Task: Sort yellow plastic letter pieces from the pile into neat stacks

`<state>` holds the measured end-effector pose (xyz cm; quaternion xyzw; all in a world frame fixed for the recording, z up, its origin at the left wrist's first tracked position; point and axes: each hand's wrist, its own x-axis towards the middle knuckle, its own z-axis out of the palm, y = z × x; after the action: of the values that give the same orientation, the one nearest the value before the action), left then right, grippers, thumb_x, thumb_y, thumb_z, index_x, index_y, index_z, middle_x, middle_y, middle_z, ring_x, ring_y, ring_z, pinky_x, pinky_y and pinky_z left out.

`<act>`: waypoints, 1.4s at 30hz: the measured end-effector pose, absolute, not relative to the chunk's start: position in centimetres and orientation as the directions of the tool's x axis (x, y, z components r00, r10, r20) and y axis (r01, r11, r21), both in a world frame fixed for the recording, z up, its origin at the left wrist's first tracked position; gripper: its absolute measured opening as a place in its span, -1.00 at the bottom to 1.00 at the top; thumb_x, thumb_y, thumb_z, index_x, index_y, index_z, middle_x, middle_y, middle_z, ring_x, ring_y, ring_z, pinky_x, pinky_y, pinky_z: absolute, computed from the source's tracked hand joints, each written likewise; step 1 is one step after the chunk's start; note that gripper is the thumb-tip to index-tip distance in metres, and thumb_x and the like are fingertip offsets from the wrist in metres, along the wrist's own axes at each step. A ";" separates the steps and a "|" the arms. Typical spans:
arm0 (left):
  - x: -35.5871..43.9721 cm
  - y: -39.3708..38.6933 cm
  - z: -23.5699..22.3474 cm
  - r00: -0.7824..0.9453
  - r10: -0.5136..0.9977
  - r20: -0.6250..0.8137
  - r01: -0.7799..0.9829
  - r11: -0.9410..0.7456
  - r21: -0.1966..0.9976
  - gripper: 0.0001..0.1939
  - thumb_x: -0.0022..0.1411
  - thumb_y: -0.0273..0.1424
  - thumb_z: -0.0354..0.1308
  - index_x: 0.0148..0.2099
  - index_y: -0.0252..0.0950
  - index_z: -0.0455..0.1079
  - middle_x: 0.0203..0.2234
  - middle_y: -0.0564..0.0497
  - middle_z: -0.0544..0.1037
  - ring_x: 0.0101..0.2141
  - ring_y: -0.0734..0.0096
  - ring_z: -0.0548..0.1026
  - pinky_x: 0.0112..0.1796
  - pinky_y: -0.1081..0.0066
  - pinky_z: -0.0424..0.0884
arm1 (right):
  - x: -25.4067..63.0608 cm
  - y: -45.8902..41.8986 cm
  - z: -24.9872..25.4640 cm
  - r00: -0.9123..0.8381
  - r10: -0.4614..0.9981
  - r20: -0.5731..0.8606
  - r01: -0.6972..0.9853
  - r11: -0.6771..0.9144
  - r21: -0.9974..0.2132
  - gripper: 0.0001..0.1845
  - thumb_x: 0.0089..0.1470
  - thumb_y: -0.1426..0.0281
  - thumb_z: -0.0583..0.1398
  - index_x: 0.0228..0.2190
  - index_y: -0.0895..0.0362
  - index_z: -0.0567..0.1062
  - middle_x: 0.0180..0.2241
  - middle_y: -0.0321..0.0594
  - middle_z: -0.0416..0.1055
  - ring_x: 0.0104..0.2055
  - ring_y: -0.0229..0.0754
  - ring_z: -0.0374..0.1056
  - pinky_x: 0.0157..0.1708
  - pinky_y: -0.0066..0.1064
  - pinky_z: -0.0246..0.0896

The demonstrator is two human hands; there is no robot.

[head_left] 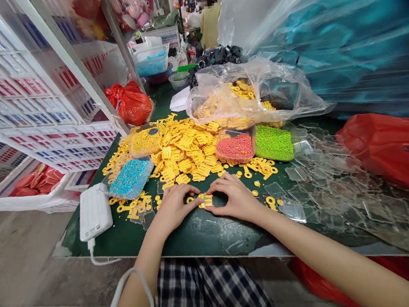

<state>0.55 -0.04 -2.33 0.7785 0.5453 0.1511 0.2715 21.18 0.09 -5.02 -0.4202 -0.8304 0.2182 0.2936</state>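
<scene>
Between my two hands, just above the green tabletop, is a small yellow plastic piece point(206, 200) with colored spots in its slots. My left hand point(176, 205) pinches its left end between thumb and fingers. On the right end, my right hand point(234, 195) holds it the same way. Beyond the hands lies a heap of yellow plastic pieces point(185, 148). Tubs of small beads stand around the heap: blue beads point(130, 177), yellow beads point(145, 141), red beads point(235, 147) and green beads point(273, 142).
Clear plastic plates point(333, 178) are scattered over the right side. A white power bank point(94, 212) with a cable sits at the left edge. Behind are a clear bag of yellow parts point(246, 99) and a red bag point(133, 103). White crates point(34, 84) are stacked left. A person point(210, 22) is far back.
</scene>
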 end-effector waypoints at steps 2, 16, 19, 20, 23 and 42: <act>0.4 0.1 -2.0 0.391 0.917 -0.083 0.759 -0.270 0.592 -0.63 0.29 -0.04 0.03 -0.17 -0.22 0.45 -0.23 -0.02 0.55 -0.13 0.17 0.43 -0.01 0.17 0.19 | 21.3 0.1 -5.1 -0.463 0.833 0.304 0.558 0.540 -0.630 -0.72 -0.08 0.26 0.40 -0.31 0.07 0.53 -0.30 -0.24 0.52 -0.18 -0.05 0.28 -0.16 -0.20 0.15; 1.7 1.7 0.2 0.344 0.887 -0.309 0.515 0.097 0.852 -0.58 0.03 -0.01 0.26 -0.30 -0.29 0.42 -0.53 0.11 0.43 -0.47 0.44 0.35 -0.41 0.45 0.23 | 21.5 0.0 -4.8 -0.299 0.853 0.428 0.424 0.521 -0.741 -0.74 -0.13 0.32 0.42 -0.36 0.05 0.52 -0.34 -0.26 0.52 -0.23 -0.09 0.29 -0.23 -0.23 0.25; 1.9 1.6 0.1 0.317 0.894 -0.316 0.490 0.131 0.862 -0.58 -0.03 -0.03 0.30 -0.34 -0.29 0.42 -0.56 0.13 0.40 -0.51 0.48 0.31 -0.46 0.47 0.19 | 21.6 -0.1 -4.7 -0.301 0.857 0.418 0.444 0.514 -0.734 -0.75 -0.12 0.31 0.41 -0.36 0.05 0.53 -0.34 -0.26 0.52 -0.24 -0.08 0.29 -0.22 -0.22 0.26; 1.9 1.5 0.0 0.314 0.896 -0.314 0.477 0.138 0.868 -0.59 -0.03 -0.04 0.31 -0.34 -0.29 0.42 -0.56 0.13 0.40 -0.51 0.49 0.31 -0.46 0.48 0.18 | 21.6 -0.2 -4.6 -0.310 0.854 0.418 0.446 0.519 -0.729 -0.75 -0.12 0.31 0.41 -0.35 0.05 0.53 -0.34 -0.25 0.52 -0.23 -0.08 0.29 -0.22 -0.22 0.26; 1.7 1.1 -0.2 0.315 0.896 -0.312 0.446 0.150 0.882 -0.60 -0.03 -0.06 0.32 -0.33 -0.29 0.41 -0.55 0.12 0.42 -0.50 0.49 0.32 -0.46 0.49 0.20 | 21.5 -0.3 -4.5 -0.343 0.831 0.437 0.446 0.554 -0.703 -0.73 -0.09 0.27 0.39 -0.30 0.05 0.54 -0.32 -0.24 0.52 -0.23 -0.09 0.29 -0.20 -0.22 0.25; 1.7 0.7 -1.2 0.300 0.937 -0.180 0.483 0.014 0.875 -0.61 0.15 -0.06 0.18 -0.19 -0.29 0.46 -0.42 0.05 0.49 -0.48 0.45 0.34 -0.45 0.45 0.24 | 21.5 0.2 -4.6 -0.343 0.841 0.419 0.476 0.540 -0.694 -0.76 -0.09 0.31 0.39 -0.31 0.05 0.55 -0.33 -0.24 0.53 -0.24 -0.08 0.29 -0.22 -0.21 0.27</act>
<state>1.69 0.73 -1.22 0.6585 0.5391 0.2440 0.4651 21.50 0.18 -4.58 -0.4190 -0.7855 0.2332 0.3911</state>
